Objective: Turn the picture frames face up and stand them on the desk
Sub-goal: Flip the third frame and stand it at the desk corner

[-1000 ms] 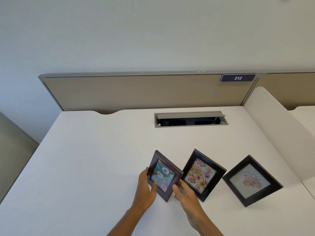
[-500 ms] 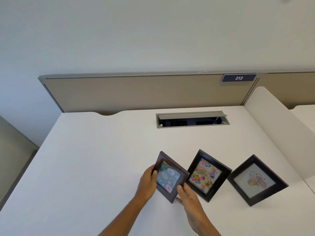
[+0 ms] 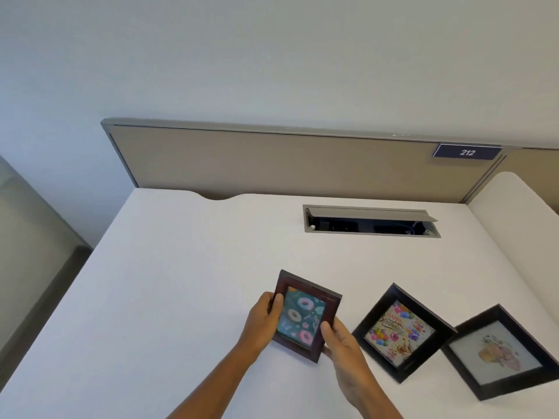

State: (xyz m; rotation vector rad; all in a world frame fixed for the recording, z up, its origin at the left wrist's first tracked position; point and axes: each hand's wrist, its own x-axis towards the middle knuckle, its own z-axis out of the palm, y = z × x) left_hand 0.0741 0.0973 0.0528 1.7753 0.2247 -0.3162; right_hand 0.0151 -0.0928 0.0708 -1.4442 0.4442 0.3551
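Note:
A dark brown frame with a doughnut picture [image 3: 302, 316] faces me near the front middle of the white desk [image 3: 181, 282]. My left hand [image 3: 263, 319] grips its left edge and my right hand [image 3: 341, 343] grips its lower right corner; I cannot tell whether its base touches the desk. To its right a black frame with a birthday picture [image 3: 399, 331] stands tilted, picture toward me. Further right another black frame with a pale floral picture [image 3: 499, 352] stands the same way, close beside it.
An open cable tray [image 3: 369, 220] is sunk into the desk at the back. A tan partition [image 3: 272, 161] with a "212" label [image 3: 467, 152] closes the far side. A white side divider [image 3: 514, 225] runs along the right. The desk's left edge drops toward the floor.
Both hands have carried the doughnut frame to the left, away from the birthday frame, and a gap has opened between them. The view has also shifted left. The two black frames stay put.

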